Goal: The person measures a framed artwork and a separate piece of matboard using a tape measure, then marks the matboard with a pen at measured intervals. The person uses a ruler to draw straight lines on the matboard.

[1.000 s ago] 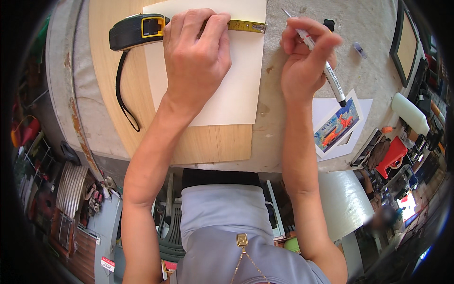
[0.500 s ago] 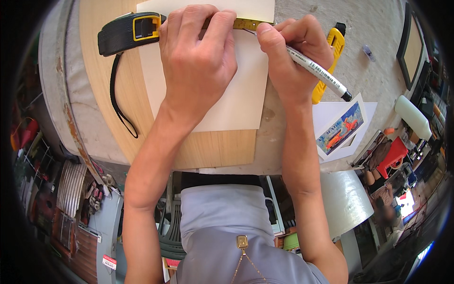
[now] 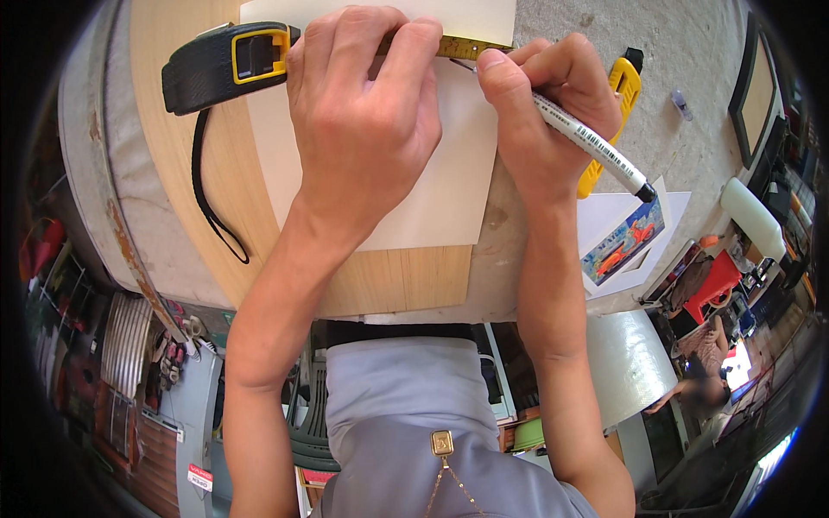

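My left hand [image 3: 367,112] has its fingers curled over a tape measure and presses its yellow blade [image 3: 471,49] against a cream sheet of paper or card [image 3: 423,198]. The black and yellow tape case [image 3: 226,69] juts out left of that hand, its black wrist strap trailing down. My right hand [image 3: 553,121] is closed around a white marker [image 3: 596,147] with a black end. The marker's thin dark tip points left, at the sheet just below the blade. Under the sheet lies a pale wooden board [image 3: 397,281]. My left fingers hide part of the blade.
A yellow utility knife [image 3: 626,91] lies just right of my right hand. Close by are a small colourful picture [image 3: 626,237] on white card and a small clear cap-like piece [image 3: 681,105]. A dark frame [image 3: 753,91] rests farther right on the grey table [image 3: 553,22].
The view has shifted slightly, so the sheet and tape case sit a little differently in the picture. Both hands keep their hold, and the marker tip stays beside the blade.
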`<state>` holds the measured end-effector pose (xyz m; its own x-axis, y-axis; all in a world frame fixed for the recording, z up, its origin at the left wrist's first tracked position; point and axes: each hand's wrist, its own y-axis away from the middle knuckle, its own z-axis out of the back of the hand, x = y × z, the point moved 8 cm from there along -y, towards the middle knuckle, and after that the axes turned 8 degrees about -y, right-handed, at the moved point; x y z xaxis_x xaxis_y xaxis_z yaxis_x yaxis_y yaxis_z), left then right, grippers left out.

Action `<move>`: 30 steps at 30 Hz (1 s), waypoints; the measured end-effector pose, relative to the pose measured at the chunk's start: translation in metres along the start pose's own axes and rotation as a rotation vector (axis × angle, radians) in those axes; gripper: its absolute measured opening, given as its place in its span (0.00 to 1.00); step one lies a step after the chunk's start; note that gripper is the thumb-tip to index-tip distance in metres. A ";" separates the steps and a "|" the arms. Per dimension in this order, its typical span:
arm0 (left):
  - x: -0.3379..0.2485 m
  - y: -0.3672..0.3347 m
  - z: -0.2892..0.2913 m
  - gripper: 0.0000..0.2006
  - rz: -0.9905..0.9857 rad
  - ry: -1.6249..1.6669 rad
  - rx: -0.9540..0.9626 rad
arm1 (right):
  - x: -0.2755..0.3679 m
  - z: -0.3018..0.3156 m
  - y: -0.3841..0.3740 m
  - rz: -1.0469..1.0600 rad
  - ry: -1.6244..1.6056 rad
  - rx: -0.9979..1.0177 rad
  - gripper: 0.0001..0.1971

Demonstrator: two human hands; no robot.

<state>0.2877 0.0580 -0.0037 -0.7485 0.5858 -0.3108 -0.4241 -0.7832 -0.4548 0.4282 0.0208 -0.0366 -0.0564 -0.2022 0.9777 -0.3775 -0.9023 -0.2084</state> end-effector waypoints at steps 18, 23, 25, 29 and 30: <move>0.000 -0.001 0.001 0.13 0.007 0.008 0.014 | 0.001 -0.002 0.000 0.001 0.003 0.010 0.17; 0.000 0.000 0.000 0.13 0.000 0.014 0.009 | 0.001 -0.002 0.000 0.018 0.017 0.016 0.16; 0.000 0.000 0.000 0.13 0.001 0.014 0.009 | 0.002 -0.002 0.001 0.020 0.019 0.017 0.16; 0.001 0.000 0.001 0.12 -0.001 0.005 0.010 | 0.002 -0.002 0.001 0.016 0.019 0.018 0.16; 0.001 0.000 0.001 0.12 -0.005 0.002 0.010 | 0.002 -0.002 0.001 0.014 0.014 0.019 0.16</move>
<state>0.2868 0.0584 -0.0028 -0.7452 0.5900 -0.3107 -0.4328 -0.7824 -0.4478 0.4256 0.0208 -0.0351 -0.0749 -0.2092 0.9750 -0.3589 -0.9066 -0.2221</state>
